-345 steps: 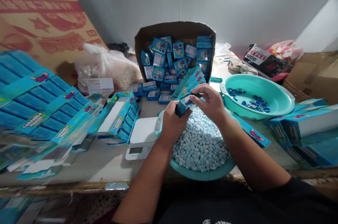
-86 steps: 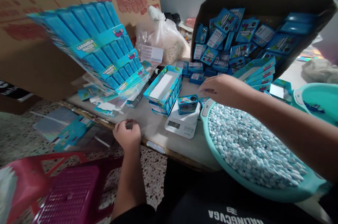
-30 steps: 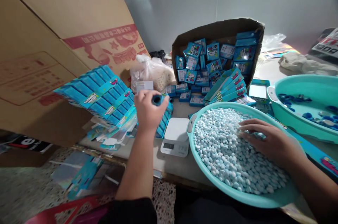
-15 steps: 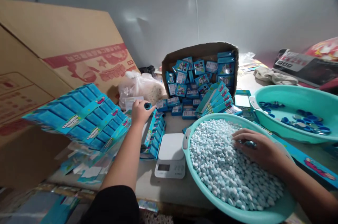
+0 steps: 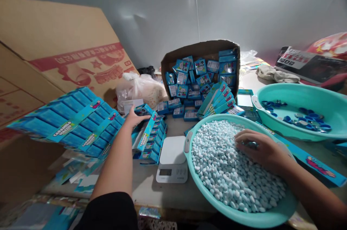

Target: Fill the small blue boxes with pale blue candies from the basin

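Left hand (image 5: 132,118) pinches small box (image 5: 142,109) — right hand (image 5: 261,147) half-curled on candies (image 5: 222,168).

- Makeshift candy-packing workroom, with a bare grey wall (image 5: 217,6) behind a cluttered table (image 5: 146,201).
- Teal basin (image 5: 189,143) heaped with pale blue candies (image 5: 230,176), small digital scale (image 5: 172,165) just beside.
- Cardboard box (image 5: 200,47) spilling small blue packets (image 5: 200,67).
- Stacked blue display cartons (image 5: 73,121) against a large shipping carton (image 5: 54,49).

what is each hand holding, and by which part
Left hand pinches a small blue box by its near end. Right hand rests on the candies; whether it grips anything cannot be told.
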A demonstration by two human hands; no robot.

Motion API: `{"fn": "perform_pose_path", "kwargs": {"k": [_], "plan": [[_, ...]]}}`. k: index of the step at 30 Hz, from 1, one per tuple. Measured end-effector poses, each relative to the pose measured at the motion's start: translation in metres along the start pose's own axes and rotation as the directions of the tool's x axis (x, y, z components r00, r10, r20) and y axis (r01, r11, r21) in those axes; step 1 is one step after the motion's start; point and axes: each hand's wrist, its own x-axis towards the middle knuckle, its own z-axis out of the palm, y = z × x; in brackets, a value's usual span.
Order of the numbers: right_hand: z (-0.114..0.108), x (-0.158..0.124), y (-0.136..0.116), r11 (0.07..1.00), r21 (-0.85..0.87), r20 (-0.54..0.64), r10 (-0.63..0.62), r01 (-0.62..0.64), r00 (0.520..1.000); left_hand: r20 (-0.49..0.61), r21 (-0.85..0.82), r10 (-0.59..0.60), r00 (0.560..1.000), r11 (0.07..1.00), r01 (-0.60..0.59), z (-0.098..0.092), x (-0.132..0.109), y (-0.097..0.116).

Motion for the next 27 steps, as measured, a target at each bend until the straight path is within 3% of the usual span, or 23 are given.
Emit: {"fn": "perform_pose_path", "kwargs": {"k": [4, 10, 18, 24, 27], "plan": [[0.000, -0.002, 0.002, 1.000, 0.010, 0.014, -0.008, 0.007, 1.000, 0.118, -0.076, 0.015, 0.993, 0.997, -0.006, -0.016, 0.006, -0.004], [0.002, -0.001, 0.003, 0.999, 0.033, 0.002, 0.026, -0.026, 1.000, 0.237, -0.123, 0.105, 0.966, 0.989, -0.077, -0.002, 0.006, -0.014], [0.001, 0.001, -0.005, 0.997, 0.057, -0.015, 0.057, -0.056, 0.998, 0.372, -0.006, 0.083, 0.924, 0.996, -0.087, 0.002, 0.012, -0.014], [0.001, 0.002, -0.008, 0.994, 0.061, -0.011, 0.087, -0.086, 0.996, 0.364, 0.011, 0.106, 0.925, 0.993, -0.119, 0.006, 0.011, -0.006], [0.001, 0.001, -0.008, 0.994, 0.053, -0.014, 0.093, -0.092, 0.996, 0.369, -0.008, 0.106, 0.923, 0.994, -0.112, -0.001, -0.003, -0.003]]}}
